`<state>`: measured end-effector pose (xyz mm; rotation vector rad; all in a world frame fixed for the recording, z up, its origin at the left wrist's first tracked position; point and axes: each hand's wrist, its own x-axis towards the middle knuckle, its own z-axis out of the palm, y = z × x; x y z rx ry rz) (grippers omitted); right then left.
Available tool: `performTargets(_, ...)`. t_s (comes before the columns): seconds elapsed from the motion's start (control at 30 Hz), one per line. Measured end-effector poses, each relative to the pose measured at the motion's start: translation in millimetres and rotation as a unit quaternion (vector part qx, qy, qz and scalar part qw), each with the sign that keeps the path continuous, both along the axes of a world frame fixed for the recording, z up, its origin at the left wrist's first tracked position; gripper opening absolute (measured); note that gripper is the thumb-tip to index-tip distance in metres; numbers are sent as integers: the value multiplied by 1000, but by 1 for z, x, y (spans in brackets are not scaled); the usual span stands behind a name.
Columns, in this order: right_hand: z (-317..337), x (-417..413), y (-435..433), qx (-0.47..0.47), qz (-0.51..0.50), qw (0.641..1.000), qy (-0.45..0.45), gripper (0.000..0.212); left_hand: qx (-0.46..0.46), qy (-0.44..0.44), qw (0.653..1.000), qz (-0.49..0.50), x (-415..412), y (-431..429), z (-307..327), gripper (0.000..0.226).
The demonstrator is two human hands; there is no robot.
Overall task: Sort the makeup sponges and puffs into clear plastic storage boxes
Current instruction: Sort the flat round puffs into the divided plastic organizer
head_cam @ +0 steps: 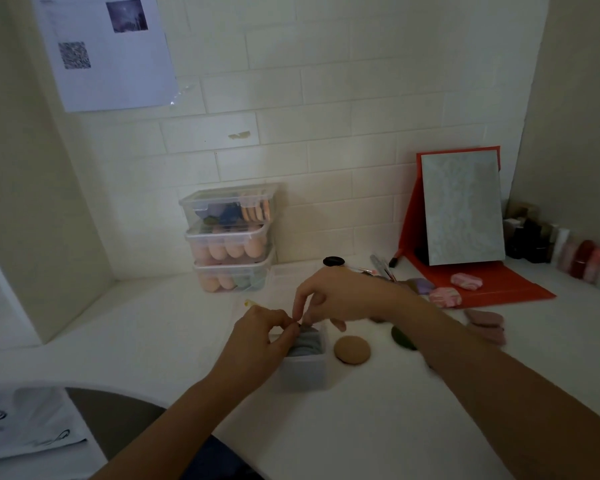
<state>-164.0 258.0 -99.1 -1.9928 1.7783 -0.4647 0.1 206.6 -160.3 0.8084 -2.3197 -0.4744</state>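
Note:
A small clear plastic box point(303, 370) stands on the white counter in front of me, with grey-blue round puffs point(307, 342) upright inside. My left hand point(260, 336) and my right hand point(340, 297) meet over its far edge, fingertips pinched together on a puff there. Loose on the counter lie a tan round puff point(352, 349), a dark green sponge point(403, 337), mauve sponges point(486, 325), a purple one point(420, 285) and two pink marbled sponges point(444, 296).
Three lidded clear boxes point(231, 237) full of sponges are stacked against the tiled wall. A red folding mirror stand point(465, 237) sits at the right, with a row of small bottles point(568, 251) beyond. Pens and a black lid point(334, 261) lie behind my right hand.

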Motion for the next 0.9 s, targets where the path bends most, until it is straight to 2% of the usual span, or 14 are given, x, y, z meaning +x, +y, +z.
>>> performTargets(0.07, 8, -22, 4, -5, -32, 996, -84, 10, 19, -10, 1000, -8, -4, -2, -2, 14)
performTargets(0.13, 8, -48, 2, -77, -129, 983, -102, 10, 35, -16, 999, -19, -9, -3, -3, 13)
performTargets(0.23, -9, -96, -4, -172, -318, 931, 46, 14, 17, -58, 998, -28, -17, -3, -3, 24)
performTargets(0.3, -21, -121, -4, -143, -382, 905, 117, 21, -2, -67, 997, -28, -21, -2, -3, 27)
performTargets(0.43, -40, -137, -3, 25, -387, 909, 149, 37, -4, -39, 999, -26, -23, -3, -8, 26)
performTargets(0.5, -53, -143, -6, 59, -364, 914, 171, 36, -1, -52, 998, -30, -23, -3, -9, 33)
performTargets(0.6, -68, -153, -9, 53, -362, 913, 179, 32, 4, -59, 998, -32, -22, -4, -9, 44)
performTargets(0.73, -71, -156, -6, -13, -400, 903, 154, 34, -1, -53, 998, -30, -22, -5, -11, 27)
performTargets(0.83, -69, -157, -5, 5, -433, 892, 131, 43, 9, -40, 998, -36, -22, -4, -10, 23)
performTargets(0.9, -68, -159, -6, -3, -434, 895, 101, 39, 24, -39, 998, -46, -22, -2, -8, 27)
